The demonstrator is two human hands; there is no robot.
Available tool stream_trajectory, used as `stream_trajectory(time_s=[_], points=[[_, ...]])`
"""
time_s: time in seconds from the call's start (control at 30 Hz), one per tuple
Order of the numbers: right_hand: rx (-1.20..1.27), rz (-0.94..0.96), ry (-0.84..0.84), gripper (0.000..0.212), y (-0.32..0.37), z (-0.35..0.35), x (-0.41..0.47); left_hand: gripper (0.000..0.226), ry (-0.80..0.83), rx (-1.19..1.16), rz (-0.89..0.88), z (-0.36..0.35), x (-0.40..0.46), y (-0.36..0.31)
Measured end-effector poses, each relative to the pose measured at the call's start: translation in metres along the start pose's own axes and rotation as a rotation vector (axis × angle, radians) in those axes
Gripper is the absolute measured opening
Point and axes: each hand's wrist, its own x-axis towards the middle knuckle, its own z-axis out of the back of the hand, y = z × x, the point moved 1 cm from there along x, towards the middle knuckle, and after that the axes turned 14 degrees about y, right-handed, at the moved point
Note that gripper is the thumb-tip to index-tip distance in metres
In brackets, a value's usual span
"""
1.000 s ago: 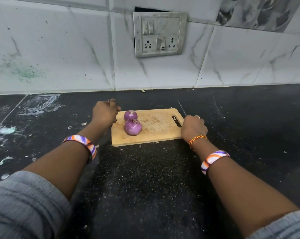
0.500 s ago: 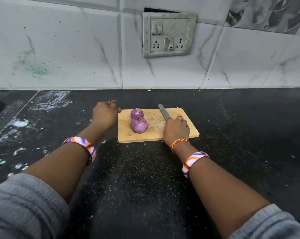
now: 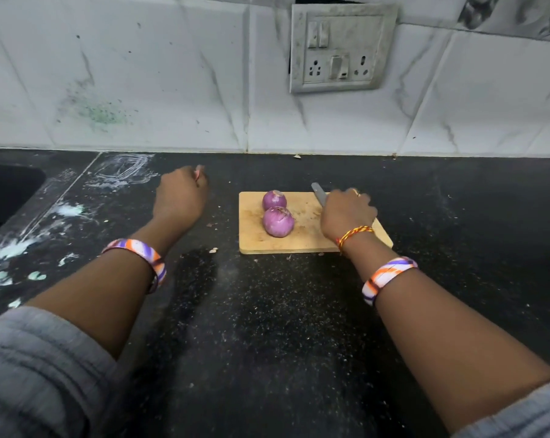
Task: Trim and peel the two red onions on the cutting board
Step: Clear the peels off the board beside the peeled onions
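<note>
a wooden cutting board [image 3: 305, 241] is laid on a black speckled counter [image 3: 267, 327]. two red onions are set on it, touching: the far onion [image 3: 274, 200] and the near onion [image 3: 278, 221], both unpeeled. a knife [image 3: 318, 193] is gripped by the right hand [image 3: 348, 213] over the board's right side, its blade pointed away. the left hand [image 3: 180, 199] is held curled over the counter, well left of the board; what it holds cannot be told. a switch socket [image 3: 341, 47] is mounted on the tiled wall [image 3: 141, 74].

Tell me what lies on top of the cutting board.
On the cutting board sit two red onions, touching. The right hand grips a knife above it; the handle and the board's right part are covered.
</note>
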Motion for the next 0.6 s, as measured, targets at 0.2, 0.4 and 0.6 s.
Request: stream_trajectory(time_s=[0.2, 0.4, 0.6], points=[[0.213, 0.576, -0.315, 0.036, 0.072, 0.016, -0.014, 0.042, -0.024, 0.150, 0.028, 0.020, -0.009, 0.029], [-0.009, 0.850, -0.037, 0.051, 0.144, -0.018, -0.004, 0.028, 0.090, 0.294, 0.048, 0.027, -0.014, 0.048], [-0.081, 0.755, 0.059, 0.047, 0.171, -0.013, 0.036, 0.025, 0.147, 0.307, 0.048, 0.023, -0.006, 0.045]])
